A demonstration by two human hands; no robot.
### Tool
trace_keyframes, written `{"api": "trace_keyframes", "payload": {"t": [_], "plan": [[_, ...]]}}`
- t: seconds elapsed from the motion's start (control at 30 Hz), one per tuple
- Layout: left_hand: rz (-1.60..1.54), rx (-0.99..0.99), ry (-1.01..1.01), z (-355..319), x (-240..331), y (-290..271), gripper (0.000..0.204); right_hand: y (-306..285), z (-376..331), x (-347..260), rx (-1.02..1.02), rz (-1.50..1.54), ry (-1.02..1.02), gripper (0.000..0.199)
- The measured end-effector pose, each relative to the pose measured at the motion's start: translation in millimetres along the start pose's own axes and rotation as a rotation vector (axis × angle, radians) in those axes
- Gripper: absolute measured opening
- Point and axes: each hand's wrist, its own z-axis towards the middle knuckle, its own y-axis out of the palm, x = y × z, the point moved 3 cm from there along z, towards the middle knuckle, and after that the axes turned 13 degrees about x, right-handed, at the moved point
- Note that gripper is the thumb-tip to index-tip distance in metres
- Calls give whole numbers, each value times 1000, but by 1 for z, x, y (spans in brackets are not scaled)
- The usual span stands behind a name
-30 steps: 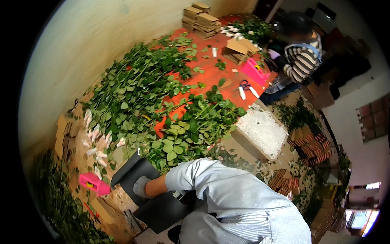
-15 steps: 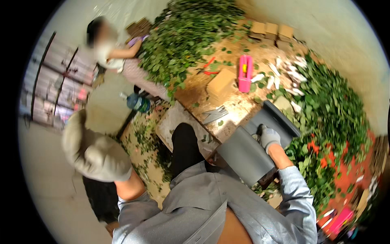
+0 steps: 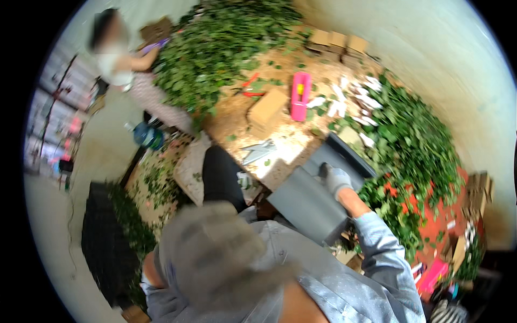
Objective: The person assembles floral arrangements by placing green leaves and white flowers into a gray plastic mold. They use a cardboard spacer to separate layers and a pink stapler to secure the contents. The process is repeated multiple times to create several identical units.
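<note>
My left hand [image 3: 212, 255], in a pale work glove, hangs in front of my grey shirt. Motion smears its fingers, so their pose and any hold cannot be told. A gloved right hand [image 3: 336, 180], also mine, has its fingers closed at the edge of a bent dark grey sheet [image 3: 312, 202]. Its fingertips are partly hidden there. The sheet lies over the near corner of the worktable [image 3: 288, 156], and its far side curls up into a roll. Beyond it is a heap of leafy green stems [image 3: 414, 126], with white sleeve-like pieces [image 3: 366, 99] beside them.
A pink tray [image 3: 300, 97], a cardboard stack [image 3: 266, 110], red-handled cutters [image 3: 250, 86] and a grey metal tool [image 3: 258, 151] lie on the table. Behind a large leaf pile [image 3: 215, 59] stands another person [image 3: 116, 64]. A water bottle [image 3: 148, 135] stands at the left.
My left hand has swung from its raised place at the left to the front of my shirt. The right hand stays at the grey sheet. The whole view has shifted slightly.
</note>
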Motion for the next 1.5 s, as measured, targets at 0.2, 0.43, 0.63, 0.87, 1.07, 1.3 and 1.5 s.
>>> {"api": "trace_keyframes", "payload": {"t": [0.2,0.43,0.63,0.87,1.07,1.3,1.5], "plan": [[-389,140,55,57,35,54,13,-6,-3,-7,40,55,36,46],[-725,90,52,78,11,114,15,-7,-12,-1,-58,113,143,45],[-769,61,180,88,4,123,28,-17,-13,-12,-63,58,155,48],[-393,-727,232,-22,-56,267,34,6,-6,4,-9,-5,18,31],[-91,-1097,256,-114,-80,334,24,-10,-5,-10,-7,38,109,30],[-139,-814,263,-133,-74,341,10,-16,-17,-5,18,-20,112,27],[-164,-782,269,-148,-76,336,14,-9,-21,-14,-4,6,93,26]]}}
